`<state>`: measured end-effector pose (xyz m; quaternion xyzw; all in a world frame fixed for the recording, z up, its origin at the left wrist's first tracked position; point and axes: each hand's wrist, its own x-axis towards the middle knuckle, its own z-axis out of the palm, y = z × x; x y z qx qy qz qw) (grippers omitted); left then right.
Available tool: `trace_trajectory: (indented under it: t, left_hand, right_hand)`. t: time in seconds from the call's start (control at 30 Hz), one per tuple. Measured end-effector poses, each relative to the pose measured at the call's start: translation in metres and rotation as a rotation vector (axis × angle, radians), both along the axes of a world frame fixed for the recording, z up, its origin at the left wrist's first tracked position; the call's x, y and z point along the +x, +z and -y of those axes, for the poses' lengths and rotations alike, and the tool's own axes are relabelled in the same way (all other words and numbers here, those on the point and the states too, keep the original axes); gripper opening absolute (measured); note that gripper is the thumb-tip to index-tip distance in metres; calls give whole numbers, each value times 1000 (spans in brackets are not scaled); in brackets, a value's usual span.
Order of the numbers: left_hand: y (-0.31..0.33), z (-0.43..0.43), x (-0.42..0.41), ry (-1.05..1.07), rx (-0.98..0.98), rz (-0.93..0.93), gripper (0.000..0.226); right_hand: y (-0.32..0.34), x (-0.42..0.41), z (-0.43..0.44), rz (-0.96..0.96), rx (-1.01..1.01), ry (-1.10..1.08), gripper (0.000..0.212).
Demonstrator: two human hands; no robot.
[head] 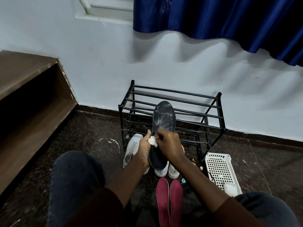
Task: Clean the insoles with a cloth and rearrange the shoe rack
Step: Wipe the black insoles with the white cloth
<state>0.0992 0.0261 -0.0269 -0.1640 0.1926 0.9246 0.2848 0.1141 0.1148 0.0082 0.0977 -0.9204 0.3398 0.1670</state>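
standing nearly upright between the two hands, the dark insole (164,118) showed pale scuffed streaks on its toe half, which rose in front of the black shoe rack (211,110). the left hand (144,149) gripped its heel end from the left and below, thumb pointing up along the side, the rest of its fingers hidden behind the insole. the right hand (168,145) came over from the other side, its fingers (161,134) bent down onto a small wad of white cloth (152,141) pressed against the insole's middle; the cloth sat tight between the left thumb and the right fingers.

under the hands, on the dark speckled floor (91,128), lay a white laced sneaker (131,151), and just beside it two more white shoes (161,171), partly hidden by the insole's heel. nearer the person, a pair of red insoles (162,202) lay flat, side by side. to their right a white perforated basket (219,169) rested by the rack's right leg, with a white wad (230,189) at its near end. a white string (109,140) curled on the floor left of the sneaker. the rack stood against a pale wall (98,63), a blue curtain (213,17) hung above it, and a brown wooden shelf (29,76) filled the left side.
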Motion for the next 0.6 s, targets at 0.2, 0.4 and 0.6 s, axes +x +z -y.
trace_trajectory:
  t: [0.2,0.4,0.6]
  left_hand:
    - [8,-4,6,-31,-177,-123,75]
    - [-3,3,-3,-2,-108,-61,71]
    - [-2,2,-1,-36,-88,-49,74]
  right_hand:
    - [1,-23,-2,-7,-39,-78,22]
    - [-6,-2,6,10,-99,-89,26]
    - [-10,7,5,66,-105,-81,26]
